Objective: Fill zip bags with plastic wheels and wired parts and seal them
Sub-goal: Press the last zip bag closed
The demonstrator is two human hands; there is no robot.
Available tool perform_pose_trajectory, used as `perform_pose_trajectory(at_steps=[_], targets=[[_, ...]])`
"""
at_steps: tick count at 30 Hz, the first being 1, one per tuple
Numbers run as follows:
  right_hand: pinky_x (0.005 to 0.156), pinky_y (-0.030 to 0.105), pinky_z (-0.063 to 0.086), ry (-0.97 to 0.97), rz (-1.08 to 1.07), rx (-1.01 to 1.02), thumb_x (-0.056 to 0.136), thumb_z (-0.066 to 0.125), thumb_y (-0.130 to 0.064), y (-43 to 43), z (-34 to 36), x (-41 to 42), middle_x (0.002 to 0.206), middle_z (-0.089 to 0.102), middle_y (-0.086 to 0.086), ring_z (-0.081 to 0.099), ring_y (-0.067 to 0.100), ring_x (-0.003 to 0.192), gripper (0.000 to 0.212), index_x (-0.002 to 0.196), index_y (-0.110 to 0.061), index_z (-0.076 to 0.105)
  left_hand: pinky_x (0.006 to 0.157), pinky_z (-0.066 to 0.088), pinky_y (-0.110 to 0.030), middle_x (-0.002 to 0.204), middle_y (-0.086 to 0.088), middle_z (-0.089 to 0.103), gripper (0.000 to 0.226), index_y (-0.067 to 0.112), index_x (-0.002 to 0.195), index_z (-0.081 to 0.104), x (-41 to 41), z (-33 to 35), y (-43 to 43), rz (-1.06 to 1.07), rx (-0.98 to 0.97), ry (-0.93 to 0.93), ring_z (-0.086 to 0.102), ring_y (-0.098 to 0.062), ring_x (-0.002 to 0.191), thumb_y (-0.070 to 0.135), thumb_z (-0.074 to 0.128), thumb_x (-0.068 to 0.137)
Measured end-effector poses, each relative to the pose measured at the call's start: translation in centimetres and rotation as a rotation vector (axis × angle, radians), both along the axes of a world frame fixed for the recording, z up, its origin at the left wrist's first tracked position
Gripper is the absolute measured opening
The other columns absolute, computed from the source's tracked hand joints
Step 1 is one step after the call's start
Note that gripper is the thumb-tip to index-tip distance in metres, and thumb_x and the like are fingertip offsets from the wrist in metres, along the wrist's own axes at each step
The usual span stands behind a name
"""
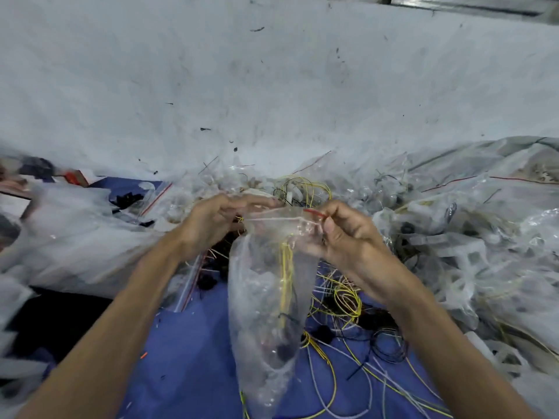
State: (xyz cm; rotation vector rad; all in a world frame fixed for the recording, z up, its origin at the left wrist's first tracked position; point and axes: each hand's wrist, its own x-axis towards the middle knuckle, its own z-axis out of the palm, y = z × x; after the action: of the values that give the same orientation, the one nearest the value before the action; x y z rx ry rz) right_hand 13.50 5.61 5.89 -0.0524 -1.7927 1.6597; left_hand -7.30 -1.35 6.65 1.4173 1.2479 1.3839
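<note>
we see the left hand [216, 220] pinching the left end of the mouth of a clear zip bag [269, 297], and the right hand [348, 234] clamped on the right end, thumb and finger closed over its red zip strip [314, 212]. the bag hangs between the two forearms, with yellow wires [286, 267] and dark parts inside it. below it lies a blue sheet [187, 358] strewn with loose yellow and black wires [344, 300]. clear plastic pieces [453, 246] heap up toward the sheet's right edge, more zip bags [75, 234] toward its left edge, and a grey floor [272, 71] spreads beyond the far edge.
</note>
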Motion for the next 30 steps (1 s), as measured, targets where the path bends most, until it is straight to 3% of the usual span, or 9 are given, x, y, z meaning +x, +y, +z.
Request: perform_pose_trajectory(at_steps=[3,6,9,14,18,20,25,27,30], targets=[[0.075,0.029,0.056,0.048,0.142,-0.22,0.074,0.075,-0.028,1.1,0.5,1.2,0.088,0.068,-0.001,0.064,0.007,0.078,0.015,0.082,-0.016,0.069,0.074,0.051,-0.02,0.074,0.012,0.072,0.064,0.027,0.064,0.077,0.2,-3.0,1.1,-0.077,-0.094,-0.157,0.066,-0.004,0.076,0.003,0.023,0.088],[0.072,0.024,0.053,-0.049,0.058,-0.107,0.073,0.076,-0.033,1.8,0.5,2.9,0.082,0.064,-0.002,0.062,0.008,0.076,0.018,0.074,-0.018,0.067,0.089,0.049,-0.03,0.102,-0.001,0.072,0.035,0.017,0.089,0.077,0.0,-4.8,1.4,-0.193,-0.151,-0.165,0.064,-0.018,0.101,0.021,0.044,0.08],[0.066,0.019,0.051,-0.105,-0.164,0.008,0.074,0.073,-0.03,2.6,0.8,4.8,0.081,0.061,-0.002,0.058,0.007,0.074,0.015,0.071,-0.02,0.062,0.076,0.052,-0.028,0.08,0.001,0.067,0.014,0.019,0.072,0.067,-0.2,-3.8,0.6,-0.206,-0.019,-0.222,0.065,-0.016,0.081,0.027,0.059,0.08],[0.087,0.035,0.045,-0.397,-0.398,0.478,0.085,0.06,-0.045,2.4,1.1,6.0,0.103,0.061,0.005,0.056,0.021,0.098,0.029,0.08,-0.016,0.058,0.061,0.041,-0.016,0.062,0.004,0.051,0.032,0.008,0.068,0.054,1.7,-1.2,-0.8,0.037,0.26,0.264,0.049,-0.008,0.062,0.031,0.05,0.089],[0.063,0.017,0.042,-0.435,-0.561,0.759,0.083,0.054,-0.05,1.5,1.7,6.2,0.073,0.058,-0.011,0.054,0.003,0.069,0.027,0.072,-0.026,0.058,0.058,0.037,-0.017,0.057,0.006,0.051,0.026,0.008,0.069,0.057,2.3,-0.5,-1.7,0.087,0.24,0.404,0.046,-0.007,0.057,0.03,0.053,0.081],[0.056,0.01,0.041,-0.438,-0.607,0.734,0.076,0.056,-0.05,1.3,2.0,6.4,0.064,0.061,-0.011,0.057,-0.001,0.061,0.025,0.069,-0.026,0.059,0.061,0.04,-0.018,0.062,0.001,0.056,0.02,0.014,0.069,0.063,1.7,-0.4,-2.3,0.037,0.153,0.469,0.051,-0.009,0.061,0.03,0.058,0.079],[0.058,0.031,0.051,-0.433,-0.626,0.622,0.071,0.063,-0.039,1.0,2.6,6.8,0.065,0.067,0.003,0.063,0.015,0.058,0.024,0.071,-0.015,0.062,0.065,0.046,-0.011,0.074,0.004,0.072,0.006,0.021,0.073,0.071,1.7,-0.2,-3.1,0.239,0.202,0.457,0.066,-0.003,0.068,0.019,0.068,0.077],[0.057,0.025,0.051,-0.355,-0.668,0.604,0.068,0.065,-0.039,0.9,3.0,7.0,0.068,0.068,0.001,0.063,0.01,0.058,0.021,0.07,-0.018,0.062,0.061,0.046,-0.005,0.072,0.01,0.072,0.005,0.029,0.07,0.071,2.2,0.5,-3.4,0.349,0.323,0.388,0.065,0.002,0.066,0.024,0.072,0.068],[0.062,0.017,0.052,-0.219,-0.633,0.469,0.07,0.074,-0.014,1.1,3.0,7.1,0.067,0.068,-0.002,0.065,0.006,0.063,0.013,0.074,-0.022,0.064,0.071,0.053,-0.018,0.073,0.006,0.07,0.022,0.034,0.078,0.071,1.9,1.4,-3.5,0.412,0.366,0.213,0.066,-0.006,0.071,0.035,0.076,0.057]])
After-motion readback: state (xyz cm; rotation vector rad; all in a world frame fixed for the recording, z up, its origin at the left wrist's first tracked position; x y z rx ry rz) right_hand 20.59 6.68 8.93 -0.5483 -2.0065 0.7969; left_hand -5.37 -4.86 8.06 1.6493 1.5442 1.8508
